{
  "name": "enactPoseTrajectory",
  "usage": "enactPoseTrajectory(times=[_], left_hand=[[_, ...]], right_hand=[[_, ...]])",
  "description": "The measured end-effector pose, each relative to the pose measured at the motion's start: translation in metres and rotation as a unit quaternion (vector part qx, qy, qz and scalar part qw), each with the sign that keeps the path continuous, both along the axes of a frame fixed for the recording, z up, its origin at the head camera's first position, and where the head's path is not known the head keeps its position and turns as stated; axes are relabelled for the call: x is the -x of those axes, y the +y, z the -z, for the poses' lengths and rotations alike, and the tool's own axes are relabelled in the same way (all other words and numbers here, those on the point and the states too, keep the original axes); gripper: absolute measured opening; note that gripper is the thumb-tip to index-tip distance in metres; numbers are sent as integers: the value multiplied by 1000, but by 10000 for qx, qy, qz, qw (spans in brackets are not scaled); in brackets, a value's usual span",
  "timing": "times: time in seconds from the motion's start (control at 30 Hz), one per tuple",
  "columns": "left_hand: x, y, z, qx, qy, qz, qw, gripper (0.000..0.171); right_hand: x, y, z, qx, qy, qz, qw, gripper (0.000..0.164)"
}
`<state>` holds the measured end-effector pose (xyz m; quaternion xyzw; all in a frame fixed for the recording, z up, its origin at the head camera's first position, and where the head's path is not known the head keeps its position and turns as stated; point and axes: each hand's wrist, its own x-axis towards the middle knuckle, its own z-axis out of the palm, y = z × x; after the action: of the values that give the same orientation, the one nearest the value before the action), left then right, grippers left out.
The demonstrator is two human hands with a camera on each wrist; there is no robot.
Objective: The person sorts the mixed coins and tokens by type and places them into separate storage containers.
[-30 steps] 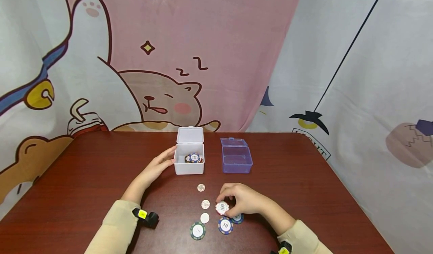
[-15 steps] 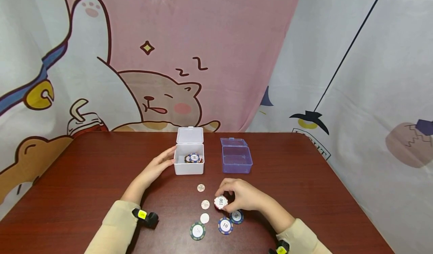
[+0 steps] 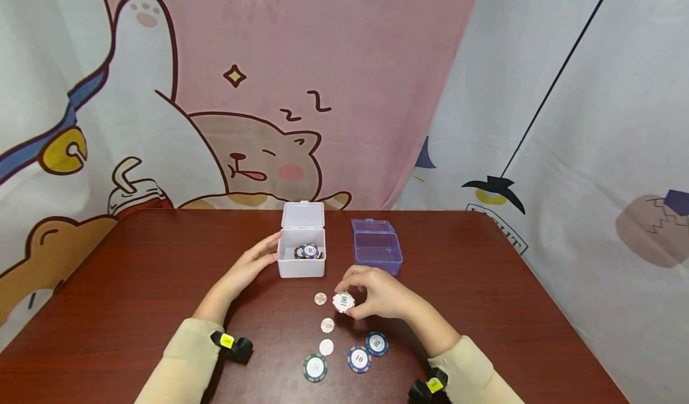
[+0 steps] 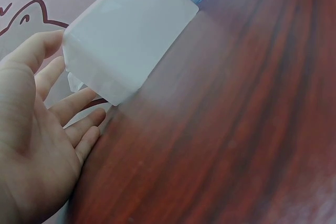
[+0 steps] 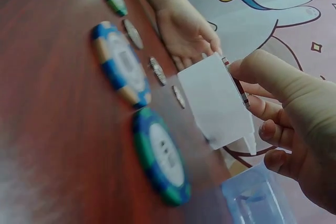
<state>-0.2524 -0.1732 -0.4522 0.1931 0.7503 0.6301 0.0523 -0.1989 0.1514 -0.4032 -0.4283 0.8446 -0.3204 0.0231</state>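
My right hand (image 3: 383,294) pinches a white poker chip (image 3: 343,301) marked 100 between thumb and fingers, held over the table short of the boxes. In the right wrist view that chip (image 5: 236,83) shows edge-on, overlapping the white box. My left hand (image 3: 247,270) is at the left wall of the white box (image 3: 301,268), its fingers mostly straight and touching the side. That box stands with its lid up, several poker chips (image 3: 309,251) lying inside. From the left wrist, thumb and fingertips show at the box's corner, the palm (image 4: 42,156) away from it.
A translucent purple box (image 3: 385,267) with its lid raised stands right of the white one. On the table lie two blue-edged chips (image 3: 359,360), a green-edged chip (image 3: 314,368) and a column of three small pale discs (image 3: 327,325). A patterned cloth hangs behind the table.
My right hand has lifted the 100 chip from beside the blue-edged chips and carried it forward and slightly left, uncovering the rear blue-edged chip. The left hand stays at the white box.
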Motion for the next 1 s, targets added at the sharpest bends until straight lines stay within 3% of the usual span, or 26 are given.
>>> enactPoseTrajectory(times=[0.5, 1.0], left_hand=[[-1, 1, -1, -27, 40, 15, 10000, 55], [1, 0, 1, -15, 109, 39, 9999, 55]], right_hand=[[27, -20, -22, 447, 403, 47, 9982, 35], [59, -46, -23, 678, 314, 662, 9950, 32]])
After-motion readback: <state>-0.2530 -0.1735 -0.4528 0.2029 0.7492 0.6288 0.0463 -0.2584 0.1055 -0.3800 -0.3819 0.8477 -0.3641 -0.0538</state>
